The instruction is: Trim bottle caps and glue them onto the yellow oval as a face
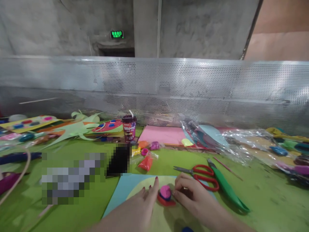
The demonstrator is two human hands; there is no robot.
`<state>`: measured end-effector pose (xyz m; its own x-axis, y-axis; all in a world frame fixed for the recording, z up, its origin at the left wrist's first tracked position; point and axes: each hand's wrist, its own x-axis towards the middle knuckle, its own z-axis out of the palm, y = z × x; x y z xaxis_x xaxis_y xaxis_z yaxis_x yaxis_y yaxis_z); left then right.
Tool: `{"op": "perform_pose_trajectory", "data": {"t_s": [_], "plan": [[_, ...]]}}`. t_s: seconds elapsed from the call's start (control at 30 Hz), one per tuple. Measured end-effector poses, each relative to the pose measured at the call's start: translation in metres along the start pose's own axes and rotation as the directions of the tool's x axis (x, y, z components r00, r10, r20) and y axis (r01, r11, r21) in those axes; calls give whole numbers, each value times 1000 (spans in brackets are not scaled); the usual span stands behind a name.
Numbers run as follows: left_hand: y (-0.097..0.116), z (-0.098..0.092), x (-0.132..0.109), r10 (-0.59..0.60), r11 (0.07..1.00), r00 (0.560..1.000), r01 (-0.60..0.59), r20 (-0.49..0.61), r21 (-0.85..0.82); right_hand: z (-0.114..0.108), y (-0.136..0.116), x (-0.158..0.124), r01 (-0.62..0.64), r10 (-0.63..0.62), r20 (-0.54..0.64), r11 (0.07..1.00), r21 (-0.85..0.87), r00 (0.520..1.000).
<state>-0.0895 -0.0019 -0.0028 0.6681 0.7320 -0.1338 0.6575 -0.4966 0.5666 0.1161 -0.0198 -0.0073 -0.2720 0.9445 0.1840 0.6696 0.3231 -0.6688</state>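
A small stack of modelling clay [165, 192], pink on top of dark blue and red, lies on a pale yellow paper shape [142, 187]. Light blue paper [115, 199] is underneath. To the left of the clay, my left hand [142, 201] rests on the paper, index finger stretched out and the others lower. My right hand [193, 195] is at the clay's right edge, with thumb and index finger pinched together; whatever is between them is hidden. A dark blue clay piece [187, 229] shows at the bottom edge.
Red-handled scissors [205, 175] and a green-handled cutter [228, 185] lie right of the paper. Behind are clay packets [146, 162], a drink cup [129, 128] and pink paper [159, 134]. A black pixelated object [118, 160] lies left. A perforated metal barrier [193, 87] borders the table.
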Motion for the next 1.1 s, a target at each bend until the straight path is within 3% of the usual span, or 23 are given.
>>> {"op": "perform_pose_trajectory", "data": {"t_s": [0.1, 0.27, 0.77, 0.9, 1.0, 1.1], "plan": [[13, -1, 0, -103, 991, 992, 96, 68, 97, 0, -1, 0, 0, 0, 0, 1000, 13, 1000], [21, 2, 2, -37, 971, 999, 39, -12, 234, 0, -1, 0, 0, 0, 9, 1000, 19, 1000], [28, 7, -6, -82, 950, 995, 95, -55, 298, -2, -3, -4, -17, 18, -18, 998, 55, 1000], [25, 11, -8, -78, 959, 997, 83, -30, 272, -3, 3, -9, 130, -133, -29, 987, -94, 991], [25, 15, -7, -91, 956, 996, 92, -18, 277, -4, 9, -6, 271, -262, 68, 925, -265, 963], [24, 17, -6, -82, 951, 997, 80, -8, 300, -3, 15, -2, 349, -327, 123, 894, -281, 937]]}}
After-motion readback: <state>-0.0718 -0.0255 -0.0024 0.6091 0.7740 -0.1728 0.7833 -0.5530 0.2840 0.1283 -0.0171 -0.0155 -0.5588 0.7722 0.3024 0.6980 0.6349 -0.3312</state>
